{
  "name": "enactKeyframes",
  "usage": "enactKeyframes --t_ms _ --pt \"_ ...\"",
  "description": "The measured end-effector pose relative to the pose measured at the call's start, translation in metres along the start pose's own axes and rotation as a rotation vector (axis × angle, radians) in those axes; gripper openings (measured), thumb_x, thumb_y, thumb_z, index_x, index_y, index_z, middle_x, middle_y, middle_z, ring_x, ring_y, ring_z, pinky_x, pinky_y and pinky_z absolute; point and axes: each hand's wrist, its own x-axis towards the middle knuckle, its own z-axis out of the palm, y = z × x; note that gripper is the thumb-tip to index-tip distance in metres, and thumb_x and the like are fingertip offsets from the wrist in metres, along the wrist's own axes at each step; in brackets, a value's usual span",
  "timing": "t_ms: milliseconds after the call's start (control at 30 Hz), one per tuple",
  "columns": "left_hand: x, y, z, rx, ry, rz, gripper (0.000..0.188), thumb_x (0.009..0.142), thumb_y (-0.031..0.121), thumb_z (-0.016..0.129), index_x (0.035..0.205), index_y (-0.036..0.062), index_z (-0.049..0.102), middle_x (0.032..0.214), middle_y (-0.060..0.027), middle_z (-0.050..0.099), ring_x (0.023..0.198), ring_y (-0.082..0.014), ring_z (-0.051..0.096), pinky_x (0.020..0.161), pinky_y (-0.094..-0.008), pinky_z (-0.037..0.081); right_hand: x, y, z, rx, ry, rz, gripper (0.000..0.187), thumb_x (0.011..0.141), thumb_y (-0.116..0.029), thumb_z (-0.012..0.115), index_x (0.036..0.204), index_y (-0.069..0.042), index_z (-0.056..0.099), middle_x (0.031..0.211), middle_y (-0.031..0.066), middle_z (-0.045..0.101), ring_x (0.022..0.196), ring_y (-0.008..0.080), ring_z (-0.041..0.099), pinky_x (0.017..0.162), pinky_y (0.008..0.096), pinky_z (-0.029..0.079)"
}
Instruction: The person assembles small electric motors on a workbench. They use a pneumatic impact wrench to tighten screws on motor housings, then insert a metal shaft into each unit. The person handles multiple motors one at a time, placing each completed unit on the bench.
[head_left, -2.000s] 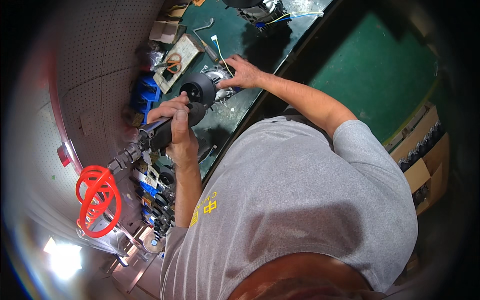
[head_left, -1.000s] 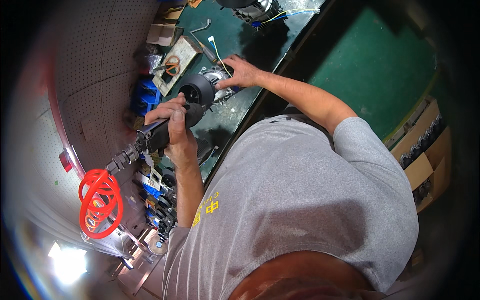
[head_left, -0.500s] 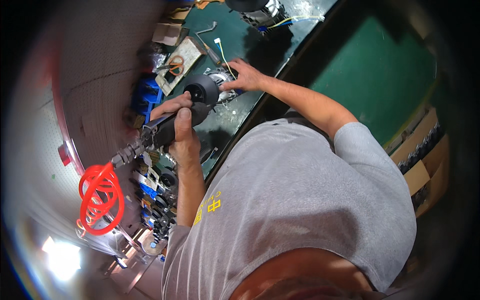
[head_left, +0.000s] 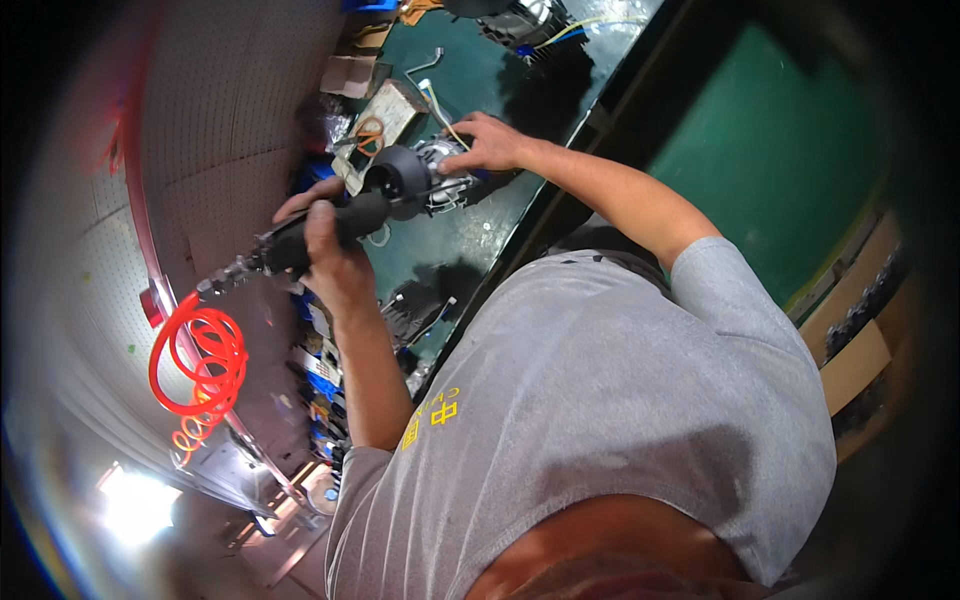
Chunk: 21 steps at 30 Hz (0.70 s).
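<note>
Dark green table (head_left: 470, 255) carried a silvery motor part (head_left: 440, 185); the right hand (head_left: 490, 143) pressed on it, grip closed over its top. Beside it, the left hand (head_left: 335, 265) clenched a black air tool (head_left: 340, 225), long axis pointing at the part.

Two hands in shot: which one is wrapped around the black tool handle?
The left hand: it grips the black pneumatic tool by its handle. The right hand instead rests on the silver metal part lying on the green bench.
</note>
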Motion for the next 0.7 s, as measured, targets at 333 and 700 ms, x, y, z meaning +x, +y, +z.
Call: enactKeyframes --t_ms 333,700 --pt "0.054 -0.016 -0.035 -0.203 0.073 -0.112 0.016 0.089 0.010 0.072 0.101 0.0074 0.063 0.100 -0.0122 0.069 0.099 -0.0279 0.067 0.097 -0.0426 0.056 0.036 -0.017 0.001 -0.048 -0.089 0.179 0.105 0.057 -0.082 0.075 0.138 -0.015 0.066 0.137 0.0191 0.064 0.128 0.0377 0.059 0.109 0.0493 0.047" --pt "0.014 -0.001 0.005 -0.019 -0.026 -0.010 0.019 0.091 0.010 0.066 0.108 0.0040 0.062 0.104 -0.0147 0.071 0.099 -0.0214 0.066 0.097 -0.0379 0.051 0.002 0.010 0.010 0.029 0.076 0.004 0.095 0.071 -0.070 0.078 0.138 -0.004 0.062 0.143 0.0291 0.052 0.135 0.0416 0.050 0.115 0.0435 0.040"
